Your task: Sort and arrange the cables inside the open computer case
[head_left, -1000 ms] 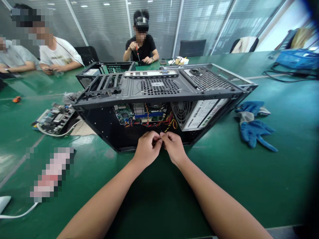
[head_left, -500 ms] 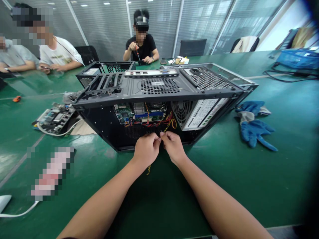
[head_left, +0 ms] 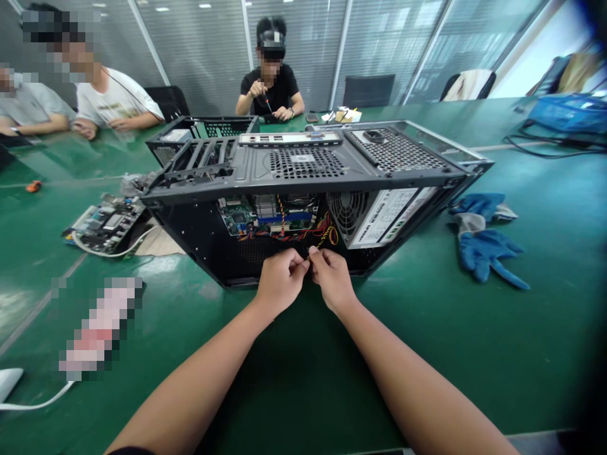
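Note:
A black computer case (head_left: 303, 189) lies with its open side facing me. Inside it are a motherboard (head_left: 237, 218), a power supply (head_left: 386, 218) with a fan, and a bundle of red, yellow and black wires (head_left: 303, 236). At the case's lower edge my left hand (head_left: 281, 281) is closed, thumb and fingers pinching a yellow-and-black twisted cable (head_left: 324, 239). Close beside it, my right hand (head_left: 332, 278) pinches the same cable, which runs up toward the power supply. The cable's end is hidden by my fingers.
Behind stands a second case frame (head_left: 173, 136). A loose circuit board (head_left: 111, 221) and a blurred flat item (head_left: 102, 328) lie left; blue gloves (head_left: 488, 246) and a blue basket (head_left: 569, 112) are right. Several people sit across the green table (head_left: 521, 354), one holding a screwdriver (head_left: 268, 101).
The yellow-and-black cable length that hung below my left hand no longer shows. Both hands stay pinched at nearly the same spot, slightly shifted.

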`<state>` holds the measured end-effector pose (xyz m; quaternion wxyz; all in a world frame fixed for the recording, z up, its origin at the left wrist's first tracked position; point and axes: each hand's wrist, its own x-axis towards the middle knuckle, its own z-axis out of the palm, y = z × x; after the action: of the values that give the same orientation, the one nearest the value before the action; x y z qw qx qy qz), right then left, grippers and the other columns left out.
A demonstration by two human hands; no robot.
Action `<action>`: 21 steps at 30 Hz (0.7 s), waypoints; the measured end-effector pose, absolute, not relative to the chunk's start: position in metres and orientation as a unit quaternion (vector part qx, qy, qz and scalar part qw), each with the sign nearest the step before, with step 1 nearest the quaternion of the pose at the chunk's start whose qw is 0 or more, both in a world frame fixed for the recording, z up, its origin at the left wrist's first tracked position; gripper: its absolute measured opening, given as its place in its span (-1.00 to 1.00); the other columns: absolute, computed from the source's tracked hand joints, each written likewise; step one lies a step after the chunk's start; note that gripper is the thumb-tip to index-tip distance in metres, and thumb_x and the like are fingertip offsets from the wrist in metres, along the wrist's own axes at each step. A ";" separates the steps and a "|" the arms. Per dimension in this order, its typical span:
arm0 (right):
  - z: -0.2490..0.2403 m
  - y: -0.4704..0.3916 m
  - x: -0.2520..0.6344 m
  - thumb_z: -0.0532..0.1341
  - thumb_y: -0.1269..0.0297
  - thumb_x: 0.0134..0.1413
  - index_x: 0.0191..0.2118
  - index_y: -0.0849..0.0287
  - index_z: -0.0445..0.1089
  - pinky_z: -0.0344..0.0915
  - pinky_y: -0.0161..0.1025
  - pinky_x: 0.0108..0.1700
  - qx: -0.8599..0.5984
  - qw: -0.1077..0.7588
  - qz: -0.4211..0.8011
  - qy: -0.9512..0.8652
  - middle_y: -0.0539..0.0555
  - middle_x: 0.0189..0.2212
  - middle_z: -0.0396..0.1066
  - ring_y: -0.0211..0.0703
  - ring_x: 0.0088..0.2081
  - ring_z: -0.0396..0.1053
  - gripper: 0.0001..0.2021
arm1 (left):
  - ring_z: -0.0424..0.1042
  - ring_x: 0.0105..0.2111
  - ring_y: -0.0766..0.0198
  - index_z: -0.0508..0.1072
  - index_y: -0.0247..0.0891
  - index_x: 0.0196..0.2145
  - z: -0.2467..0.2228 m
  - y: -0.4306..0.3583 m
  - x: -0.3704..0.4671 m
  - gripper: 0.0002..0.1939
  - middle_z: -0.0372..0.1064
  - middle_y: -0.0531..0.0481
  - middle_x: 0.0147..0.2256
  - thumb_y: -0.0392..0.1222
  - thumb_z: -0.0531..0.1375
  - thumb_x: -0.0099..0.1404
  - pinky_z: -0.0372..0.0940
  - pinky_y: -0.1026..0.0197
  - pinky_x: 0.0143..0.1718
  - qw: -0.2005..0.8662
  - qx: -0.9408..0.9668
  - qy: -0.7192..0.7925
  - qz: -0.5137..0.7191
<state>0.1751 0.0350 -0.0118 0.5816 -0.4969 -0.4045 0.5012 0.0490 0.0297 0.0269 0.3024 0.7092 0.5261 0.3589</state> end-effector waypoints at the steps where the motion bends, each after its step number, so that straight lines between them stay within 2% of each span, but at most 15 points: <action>1: -0.011 0.035 0.175 0.28 -0.09 0.00 -0.61 0.13 0.13 -0.07 -0.32 -0.63 -0.498 0.585 0.502 -0.398 -0.13 -0.71 0.06 -0.37 -0.66 -0.01 -0.53 | 0.36 -0.55 0.37 0.40 -0.26 -0.49 0.027 0.029 0.049 -0.85 0.41 0.07 -0.55 -0.25 0.17 0.24 0.18 0.32 -0.46 0.284 0.720 0.522 0.359; 3: -0.010 0.035 0.175 0.30 -0.07 -0.02 -0.61 0.13 0.12 -0.08 -0.33 -0.63 -0.495 0.589 0.509 -0.386 -0.14 -0.71 0.03 -0.38 -0.66 -0.02 -0.53 | 0.37 -0.53 0.36 0.41 -0.26 -0.49 0.026 0.029 0.050 -0.84 0.42 0.06 -0.53 -0.25 0.16 0.24 0.18 0.31 -0.45 0.271 0.729 0.518 0.356; 5: -0.009 0.035 0.175 0.31 -0.05 -0.03 -0.62 0.13 0.12 -0.09 -0.33 -0.63 -0.486 0.589 0.524 -0.377 -0.15 -0.71 0.01 -0.38 -0.66 -0.04 -0.54 | 0.38 -0.56 0.36 0.40 -0.26 -0.50 0.025 0.029 0.050 -0.82 0.40 0.07 -0.57 -0.22 0.15 0.26 0.19 0.31 -0.47 0.301 0.718 0.522 0.349; 9: -0.010 0.035 0.175 0.33 -0.04 -0.05 -0.62 0.13 0.13 -0.10 -0.33 -0.63 -0.474 0.584 0.540 -0.377 -0.16 -0.72 0.01 -0.39 -0.67 -0.06 -0.54 | 0.36 -0.67 0.39 0.39 -0.29 -0.50 0.021 0.032 0.051 -0.80 0.33 0.10 -0.61 -0.20 0.15 0.26 0.17 0.34 -0.59 0.470 0.610 0.534 0.350; 12: -0.010 0.035 0.175 0.34 -0.04 -0.06 -0.62 0.14 0.13 -0.10 -0.33 -0.63 -0.468 0.582 0.550 -0.373 -0.16 -0.73 0.01 -0.40 -0.67 -0.06 -0.53 | 0.31 -0.69 0.43 0.40 -0.33 -0.49 0.019 0.036 0.052 -0.86 0.31 0.08 -0.59 -0.26 0.19 0.20 0.12 0.36 -0.65 0.616 0.481 0.513 0.355; 15: -0.009 0.036 0.175 0.35 -0.04 -0.09 -0.61 0.15 0.13 -0.12 -0.35 -0.62 -0.455 0.580 0.577 -0.351 -0.17 -0.73 0.01 -0.42 -0.68 -0.07 -0.53 | 0.25 -0.70 0.47 0.42 -0.36 -0.47 0.018 0.039 0.051 -0.91 0.28 0.09 -0.61 -0.31 0.20 0.18 0.10 0.38 -0.66 0.711 0.380 0.475 0.353; 18: -0.007 0.036 0.175 0.38 -0.03 -0.13 -0.62 0.15 0.13 -0.14 -0.36 -0.63 -0.448 0.581 0.594 -0.330 -0.17 -0.74 0.01 -0.43 -0.68 -0.08 -0.53 | 0.27 -0.68 0.48 0.41 -0.36 -0.46 0.019 0.039 0.050 -0.92 0.28 0.08 -0.60 -0.33 0.19 0.19 0.12 0.39 -0.64 0.737 0.360 0.454 0.347; 21: -0.007 0.036 0.175 0.37 -0.01 -0.11 -0.62 0.15 0.15 -0.12 -0.35 -0.63 -0.448 0.588 0.587 -0.330 -0.16 -0.75 0.03 -0.42 -0.69 -0.06 -0.55 | 0.36 -0.65 0.45 0.39 -0.35 -0.44 0.021 0.036 0.051 -0.93 0.30 0.07 -0.56 -0.34 0.18 0.21 0.17 0.40 -0.63 0.709 0.409 0.461 0.342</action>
<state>0.1750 0.0357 -0.0068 0.5881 -0.4483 -0.3298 0.5868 0.0506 0.0365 0.0211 0.7088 0.4092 0.4615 0.3423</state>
